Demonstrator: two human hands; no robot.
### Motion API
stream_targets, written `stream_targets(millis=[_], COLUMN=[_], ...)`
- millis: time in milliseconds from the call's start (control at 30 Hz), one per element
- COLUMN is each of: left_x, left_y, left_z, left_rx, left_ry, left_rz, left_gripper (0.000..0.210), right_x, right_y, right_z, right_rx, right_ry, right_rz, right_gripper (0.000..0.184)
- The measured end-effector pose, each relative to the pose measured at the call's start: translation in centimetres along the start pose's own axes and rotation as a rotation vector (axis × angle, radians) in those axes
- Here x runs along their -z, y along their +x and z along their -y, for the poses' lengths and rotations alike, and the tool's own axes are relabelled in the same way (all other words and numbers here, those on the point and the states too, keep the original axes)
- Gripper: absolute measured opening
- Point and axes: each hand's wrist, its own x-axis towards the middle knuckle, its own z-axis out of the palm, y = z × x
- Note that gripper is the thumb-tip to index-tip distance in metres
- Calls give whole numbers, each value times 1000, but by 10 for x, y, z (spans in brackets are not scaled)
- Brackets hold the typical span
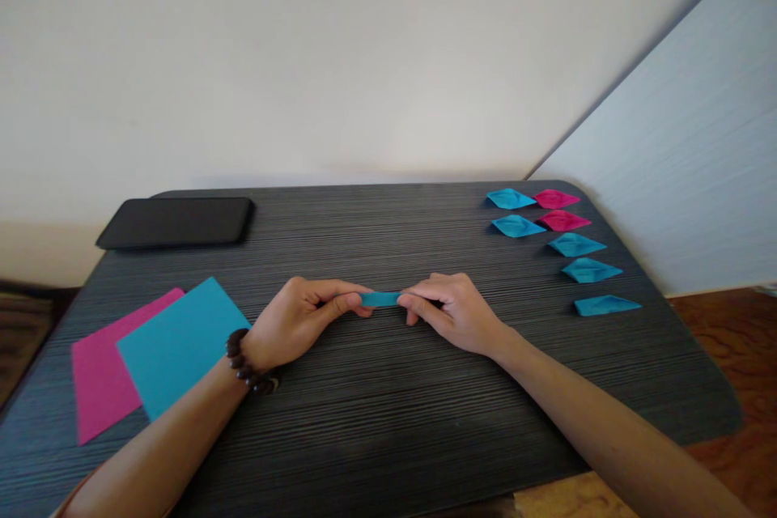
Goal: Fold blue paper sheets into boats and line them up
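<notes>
A narrow folded blue paper strip (380, 299) is stretched between my hands over the middle of the dark table. My left hand (307, 316) pinches its left end between thumb and fingers. At the other end, my right hand (449, 307) grips it the same way. Both ends of the paper are hidden under the fingertips. Beneath my left forearm and wrist lie a blue paper sheet (182, 348) and a pink paper sheet (103, 376), the blue one partly over the pink.
Folded blue paper boats (576, 244) and pink paper boats (564, 220), several in all, stand at the table's right side. A black phone-like slab (179, 222) lies at the back left. Behind the dark table (364, 421) rises a pale wall (340, 57).
</notes>
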Motion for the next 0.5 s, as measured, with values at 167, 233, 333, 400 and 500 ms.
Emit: stream_targets(millis=[167, 233, 333, 400, 500], left_x=[1, 0, -2, -3, -5], left_y=[0, -1, -1, -1, -2], left_z=[-3, -5, -7, -7, -5], left_rx=[-9, 5, 20, 22, 29], left_ry=[-2, -3, -1, 14, 77], left_rz=[16, 0, -30, -43, -98], left_gripper=[30, 29, 27, 28, 28], right_x=[2, 3, 2, 1, 0], right_y=[0, -1, -2, -2, -1], right_z=[-1, -1, -2, -3, -3], right_rx=[12, 7, -7, -5, 24], right_ry=[32, 29, 14, 18, -7], right_rz=[21, 30, 45, 39, -9], right_gripper=[39, 41, 44, 42, 34])
